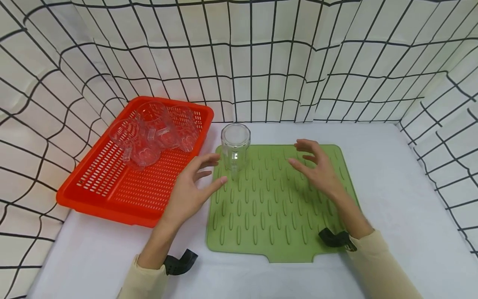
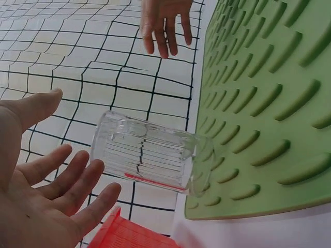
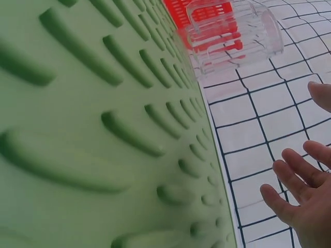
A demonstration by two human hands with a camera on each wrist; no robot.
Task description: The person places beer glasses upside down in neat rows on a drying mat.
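Note:
A clear glass mug [image 1: 235,145] stands at the back left corner of a green ridged drying mat [image 1: 261,207], its handle toward the front. My left hand [image 1: 192,189] is just left of the mug with fingers spread, holding nothing; in the left wrist view the mug [image 2: 150,152] shows beyond the fingertips. Over the right side of the mat hovers my right hand [image 1: 317,168], fingers loosely bent and nothing in them. The right wrist view shows the mug [image 3: 232,36] well apart from the right hand [image 3: 305,191].
To the left sits a red plastic basket [image 1: 134,199] with several clear mugs [image 1: 147,151] lying in its far part. A white sheet with a black grid [image 1: 269,62] rises behind and at both sides. White cloth [image 1: 388,174] covers the table.

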